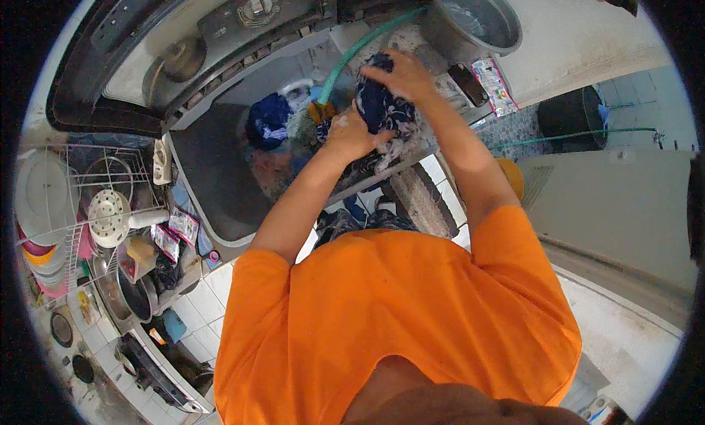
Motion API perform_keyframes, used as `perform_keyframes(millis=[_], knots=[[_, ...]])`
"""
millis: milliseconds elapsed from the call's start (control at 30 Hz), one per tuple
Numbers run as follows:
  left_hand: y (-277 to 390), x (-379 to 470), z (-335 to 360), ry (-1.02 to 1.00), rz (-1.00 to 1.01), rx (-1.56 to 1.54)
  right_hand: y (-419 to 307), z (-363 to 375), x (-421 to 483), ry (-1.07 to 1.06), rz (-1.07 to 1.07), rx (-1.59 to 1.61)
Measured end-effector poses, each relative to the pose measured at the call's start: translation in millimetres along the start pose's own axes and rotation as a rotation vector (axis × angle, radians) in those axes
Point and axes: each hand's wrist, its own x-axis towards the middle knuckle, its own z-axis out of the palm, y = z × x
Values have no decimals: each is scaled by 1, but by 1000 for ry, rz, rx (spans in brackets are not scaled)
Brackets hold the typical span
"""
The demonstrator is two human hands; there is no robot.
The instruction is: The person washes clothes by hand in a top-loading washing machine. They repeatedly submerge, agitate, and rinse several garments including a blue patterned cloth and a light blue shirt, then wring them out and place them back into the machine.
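My left hand (352,133), with some suds on its back, grips the lower side of a wet dark blue cloth (380,103) with a pale pattern. At the cloth's upper end is my right hand (406,77), fingers spread round the fabric. Both hands work at the near right side of a grey tub (212,172). White foam (394,150) lies under the cloth. A green hose (352,53) runs down into the tub beside a mustard-coloured cloth (322,112). Further left in the water lies a bundled navy garment (270,119).
A metal pot (476,20) holding water stands behind my right hand. Near it lie a dark phone-like object (468,85) and a printed sachet (494,86). A dark-framed panel with a dial (259,6) rises behind the tub. A wire dish rack (69,205) stands left.
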Motion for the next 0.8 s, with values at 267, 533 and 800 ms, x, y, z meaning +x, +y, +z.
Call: perform_keyframes(millis=[267,533,800], knots=[[21,-3,8,146,-2,-33,-11,43,35,466,-61,192],[19,-6,13,217,-14,-20,-5,-21,-56,131,-438,170],[13,7,28,236,66,8,-5,26,24,270,-221,82]])
